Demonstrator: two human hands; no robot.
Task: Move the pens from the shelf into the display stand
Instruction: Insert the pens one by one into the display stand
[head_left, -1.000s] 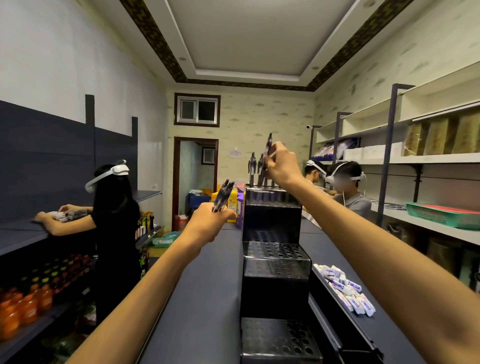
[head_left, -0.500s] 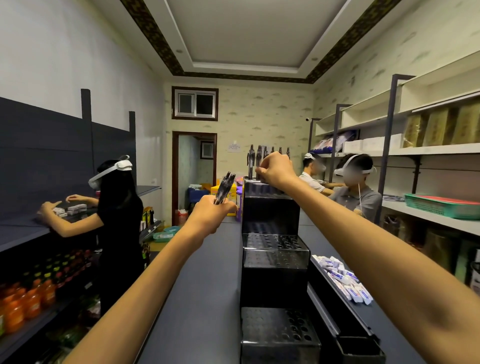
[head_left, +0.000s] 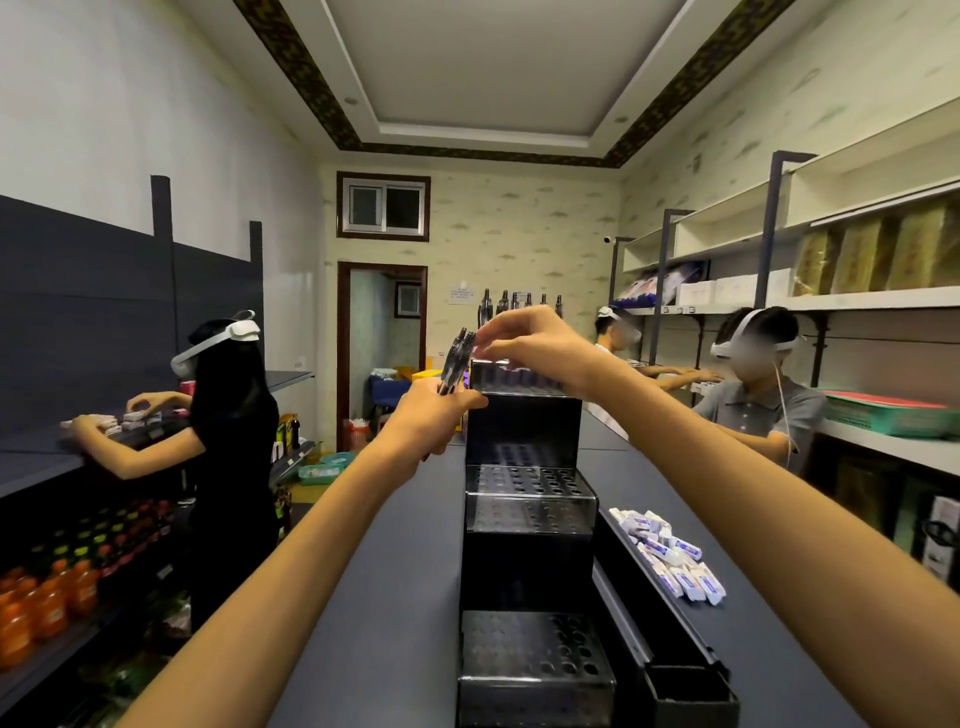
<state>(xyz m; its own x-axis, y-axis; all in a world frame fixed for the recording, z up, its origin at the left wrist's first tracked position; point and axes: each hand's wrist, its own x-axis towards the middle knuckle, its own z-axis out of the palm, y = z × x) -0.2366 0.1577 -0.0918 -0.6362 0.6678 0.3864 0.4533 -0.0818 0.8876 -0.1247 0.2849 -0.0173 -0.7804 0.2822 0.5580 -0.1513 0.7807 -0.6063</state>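
Note:
A black tiered display stand (head_left: 524, 431) with rows of holes rises in steps on the dark shelf top (head_left: 384, 597) in front of me. Several dark pens (head_left: 519, 300) stand upright in its top tier. My left hand (head_left: 431, 415) is closed on a small bunch of dark pens (head_left: 456, 358), held up just left of the top tier. My right hand (head_left: 530, 340) reaches across above the top tier, its fingertips pinching at the tips of the pens in my left hand.
A pile of small white packets (head_left: 670, 556) lies on the shelf to the right of the stand, beside a black tray (head_left: 691, 686). A person (head_left: 228, 441) works at the left shelving, two people (head_left: 748, 395) at the right shelves. Orange bottles (head_left: 41, 603) sit low on the left.
My right hand has left the top tier, where it set a pen, and moved left to the bunch in my left hand. My left hand stayed about where it was.

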